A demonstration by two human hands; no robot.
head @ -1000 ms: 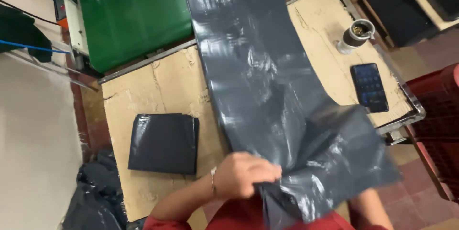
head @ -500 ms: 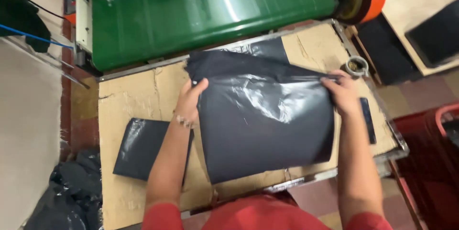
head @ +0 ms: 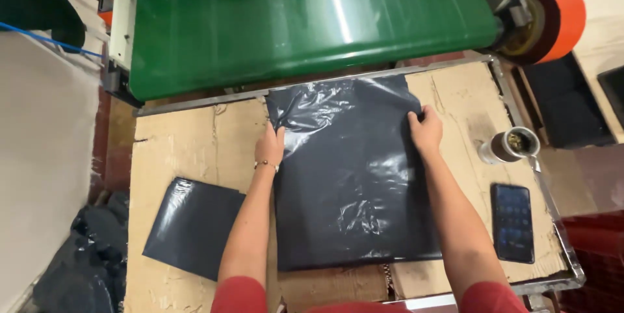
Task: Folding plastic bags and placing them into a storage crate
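— Where's the big dark plastic bag [head: 354, 176]?

— Flat on the cardboard-topped bench [head: 175, 150], just in front of the green conveyor belt [head: 305, 17]; left hand [head: 270, 145] pressed open-palmed on the bag's left edge; right hand [head: 426, 131] on its right edge, fingers curled down, though whether it pinches the film I cannot tell.

— Around the bag?

— Folded dark bag [head: 194, 225] to its left; phone [head: 513, 222] and small metal cup [head: 510, 145] to its right; orange roller [head: 552, 20] beyond the cup.
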